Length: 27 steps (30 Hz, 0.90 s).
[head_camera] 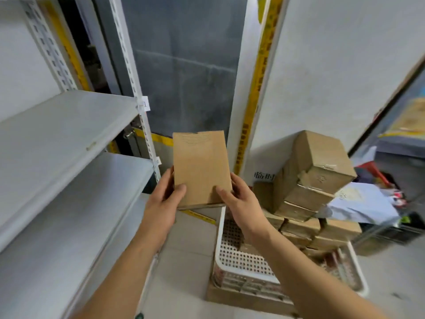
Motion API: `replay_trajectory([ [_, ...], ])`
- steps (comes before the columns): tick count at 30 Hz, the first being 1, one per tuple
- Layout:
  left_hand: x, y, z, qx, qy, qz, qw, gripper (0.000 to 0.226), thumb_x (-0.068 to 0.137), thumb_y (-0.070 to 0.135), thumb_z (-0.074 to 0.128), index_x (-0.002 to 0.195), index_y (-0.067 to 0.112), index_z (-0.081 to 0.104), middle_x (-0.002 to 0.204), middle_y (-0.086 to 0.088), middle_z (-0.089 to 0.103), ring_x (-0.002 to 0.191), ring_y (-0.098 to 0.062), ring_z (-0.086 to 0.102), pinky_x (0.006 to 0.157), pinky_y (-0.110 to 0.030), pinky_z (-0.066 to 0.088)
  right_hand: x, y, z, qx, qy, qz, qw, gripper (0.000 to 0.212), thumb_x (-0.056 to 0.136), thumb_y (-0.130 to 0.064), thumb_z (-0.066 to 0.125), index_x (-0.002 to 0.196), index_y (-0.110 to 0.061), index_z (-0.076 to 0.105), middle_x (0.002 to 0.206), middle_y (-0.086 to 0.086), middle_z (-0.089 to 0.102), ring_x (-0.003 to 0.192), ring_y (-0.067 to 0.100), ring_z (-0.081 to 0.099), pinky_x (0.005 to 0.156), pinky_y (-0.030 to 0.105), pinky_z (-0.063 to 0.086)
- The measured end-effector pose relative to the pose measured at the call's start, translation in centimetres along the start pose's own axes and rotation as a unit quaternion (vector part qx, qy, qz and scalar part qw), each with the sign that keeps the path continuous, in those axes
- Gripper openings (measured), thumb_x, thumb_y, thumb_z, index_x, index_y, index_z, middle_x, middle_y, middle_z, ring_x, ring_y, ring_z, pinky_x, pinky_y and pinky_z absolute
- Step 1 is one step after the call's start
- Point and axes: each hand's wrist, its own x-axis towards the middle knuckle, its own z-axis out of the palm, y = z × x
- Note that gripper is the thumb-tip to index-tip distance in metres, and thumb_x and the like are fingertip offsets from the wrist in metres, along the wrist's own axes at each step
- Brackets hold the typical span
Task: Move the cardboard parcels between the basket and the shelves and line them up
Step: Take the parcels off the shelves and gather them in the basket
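— Well, held up in mid-air: flat cardboard parcel, between the shelves and the white basket, above the floor.

— Grip?

— Left hand and right hand both clasping its lower corners, thumbs on the face, other fingers hidden behind.

— Handling?

— Probably light, judging by the easy two-handed hold; stiff board, matte, unlikely to slip. Best taken by the long edges, as now. Thin enough to dent if squeezed hard.

— Any writing?

— None legible on the parcel; only a faint ribbed patch near its top. Dark characters on the wall too blurred to read. Yellow strips carrying print, unreadable. Small white tag on the shelf upright, also unreadable.

— Elsewhere?

— More parcels stacked in and over the basket.
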Motion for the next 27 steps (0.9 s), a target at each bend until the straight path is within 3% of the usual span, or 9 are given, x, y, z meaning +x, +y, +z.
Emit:
replay_trajectory([
  [2, 0.8, -0.1, 3.5, -0.002, -0.033, -0.023, 0.999, 0.045, 0.104, 0.033, 0.062, 0.132, 0.067, 0.050, 0.116, 0.046, 0.063, 0.109, 0.024, 0.056, 0.104, -0.026, 0.047, 0.3, 0.8, -3.3, 0.004, 0.016, 0.013, 1.000, 0.058, 0.100, -0.036, 0.071, 0.153, -0.035, 0.049, 0.137, -0.013, 0.067, 0.125, 0.007, 0.065, 0.112, 0.043, 0.053],
  [6, 2.8, 0.4, 9.5, -0.015, -0.073, -0.024, 0.997, 0.048, 0.104, 0.034, 0.063, 0.147, 0.051, 0.051, 0.127, 0.032, 0.067, 0.119, 0.008, 0.061, 0.110, -0.035, 0.048, 1.0, 0.6, -9.0, 0.005, 0.062, 0.005, 0.998, 0.059, 0.098, -0.041, 0.072, 0.152, -0.037, 0.050, 0.137, -0.011, 0.068, 0.126, 0.012, 0.066, 0.111, 0.047, 0.052],
  [9, 4.7, 2.1, 13.7, -0.030, -0.110, -0.001, 0.993, 0.047, 0.104, 0.027, 0.063, 0.146, 0.045, 0.054, 0.129, 0.027, 0.069, 0.122, 0.004, 0.063, 0.110, -0.034, 0.048, 1.9, -1.1, -13.0, -0.010, 0.116, -0.025, 0.993, 0.060, 0.097, -0.044, 0.072, 0.153, -0.038, 0.050, 0.135, -0.012, 0.070, 0.122, 0.011, 0.068, 0.108, 0.044, 0.054],
  [14, 8.5, 5.4, 20.2, -0.054, -0.192, 0.039, 0.979, 0.047, 0.103, 0.025, 0.066, 0.146, 0.041, 0.056, 0.134, 0.022, 0.068, 0.127, 0.001, 0.061, 0.113, -0.034, 0.046, 2.6, -4.7, -18.9, -0.018, 0.213, -0.070, 0.974, 0.049, 0.103, -0.037, 0.066, 0.150, -0.037, 0.054, 0.125, -0.024, 0.071, 0.116, -0.002, 0.066, 0.091, 0.018, 0.054],
  [18, 10.5, 8.0, 25.0, -0.054, -0.281, 0.062, 0.956, 0.037, 0.103, 0.031, 0.065, 0.123, 0.062, 0.061, 0.131, 0.022, 0.070, 0.127, -0.003, 0.062, 0.110, -0.036, 0.049, 2.7, -6.7, -23.0, -0.035, 0.295, -0.085, 0.951, 0.039, 0.104, -0.038, 0.063, 0.143, -0.039, 0.060, 0.123, -0.024, 0.072, 0.116, -0.003, 0.065, 0.100, 0.027, 0.052],
  [20, 11.2, 8.7, 27.3, -0.049, -0.302, 0.068, 0.950, 0.035, 0.099, 0.041, 0.066, 0.122, 0.067, 0.060, 0.133, 0.023, 0.068, 0.130, -0.004, 0.060, 0.113, -0.040, 0.048, 2.9, -7.4, -25.2, -0.039, 0.319, -0.077, 0.944, 0.040, 0.104, -0.042, 0.062, 0.144, -0.039, 0.060, 0.126, -0.020, 0.071, 0.120, 0.002, 0.064, 0.108, 0.035, 0.052],
  [23, 11.6, 9.4, 30.5, -0.049, -0.317, 0.074, 0.944, 0.041, 0.092, 0.053, 0.067, 0.131, 0.062, 0.057, 0.135, 0.022, 0.067, 0.131, -0.007, 0.059, 0.115, -0.044, 0.047, 3.1, -8.2, -28.0, -0.025, 0.336, -0.055, 0.940, 0.038, 0.104, -0.042, 0.061, 0.141, -0.037, 0.063, 0.127, -0.014, 0.072, 0.123, 0.010, 0.064, 0.113, 0.046, 0.050],
  [27, 11.2, 10.1, 35.7, -0.034, -0.333, 0.087, 0.938, 0.051, 0.086, 0.062, 0.063, 0.135, 0.055, 0.057, 0.129, 0.022, 0.070, 0.123, -0.007, 0.064, 0.108, -0.043, 0.053, 2.8, -8.5, -32.3, -0.016, 0.369, -0.061, 0.927, 0.036, 0.102, -0.045, 0.063, 0.137, -0.038, 0.066, 0.127, -0.009, 0.072, 0.124, 0.017, 0.064, 0.113, 0.051, 0.049],
])
